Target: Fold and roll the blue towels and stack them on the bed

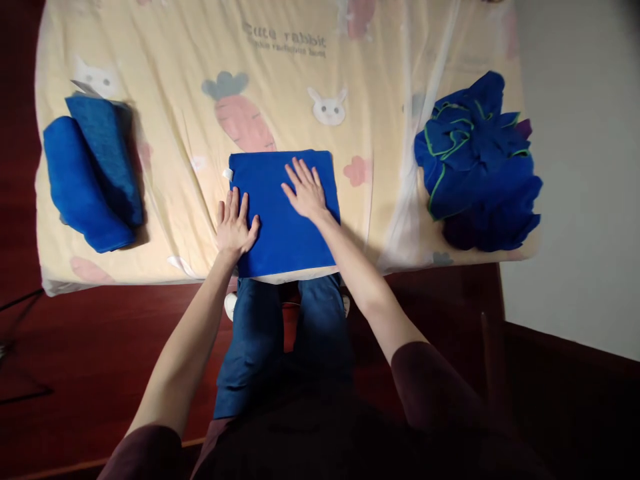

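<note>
Fingers spread flat: left hand [234,227] on the left edge, right hand [304,190] on the upper middle of the folded blue towel [283,212], centred at the bedsheet's [175,167] near edge. Rolled towels [93,173] lay far left; crumpled towel pile [477,163] far right.

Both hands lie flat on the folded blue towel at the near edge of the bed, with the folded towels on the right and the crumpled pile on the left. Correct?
Not quite. The head view shows the sides swapped: the folded towels lie on the left, the crumpled pile on the right. Both the left hand and right hand do lie flat on the folded blue towel.
</note>
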{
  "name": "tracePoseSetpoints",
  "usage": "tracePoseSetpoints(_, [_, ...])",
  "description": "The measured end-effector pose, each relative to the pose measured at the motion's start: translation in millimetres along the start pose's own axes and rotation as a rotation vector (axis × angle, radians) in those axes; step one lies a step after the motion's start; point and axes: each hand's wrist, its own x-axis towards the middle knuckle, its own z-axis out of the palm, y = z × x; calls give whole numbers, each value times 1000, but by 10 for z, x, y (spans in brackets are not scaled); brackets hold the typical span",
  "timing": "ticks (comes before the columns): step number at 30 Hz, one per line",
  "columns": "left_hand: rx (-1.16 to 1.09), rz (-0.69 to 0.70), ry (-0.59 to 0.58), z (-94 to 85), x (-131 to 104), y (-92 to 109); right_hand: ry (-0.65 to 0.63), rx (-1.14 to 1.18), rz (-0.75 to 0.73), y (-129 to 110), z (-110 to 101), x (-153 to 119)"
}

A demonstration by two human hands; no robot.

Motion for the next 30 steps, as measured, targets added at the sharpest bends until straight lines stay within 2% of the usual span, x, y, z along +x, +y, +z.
tracePoseSetpoints(4, [10,3,-4,19,6,-20,20,-49,141,604,-179,175])
tracePoseSetpoints(7, [1,-5,-10,5,-6,-23,32,-61,186,795,-301,249])
tracePoseSetpoints(9, [1,-5,-9,-11,-14,20,62,-65,165,687,-355,201])
tracePoseSetpoints(12, [-15,29,-3,2,69,182,84,-71,53,264,-355,20])
tracePoseSetpoints(14, [-48,79,-14,62,252,300,51,-63,-46,-31,-291,-72])
tracePoseSetpoints(16, [-86,125,-29,164,538,334,2,-45,-96,-204,-195,-72])
tracePoseSetpoints(18, [-113,128,-25,282,863,226,-35,-18,-63,-205,-110,9])
tracePoseSetpoints(21, [-74,46,-11,386,1251,-156,-36,20,52,30,-84,160])
tracePoseSetpoints(23, [-17,-13,-14,371,1379,-400,-3,8,129,205,-135,221])
tracePoseSetpoints(25, [7,-11,-2,314,1400,-483,29,-52,196,282,-194,239])
tracePoseSetpoints(27, [9,28,24,272,1320,-343,44,-131,235,216,-209,203])
tracePoseSetpoints(30, [-4,73,-4,307,1000,145,40,-113,147,-59,-93,-14])
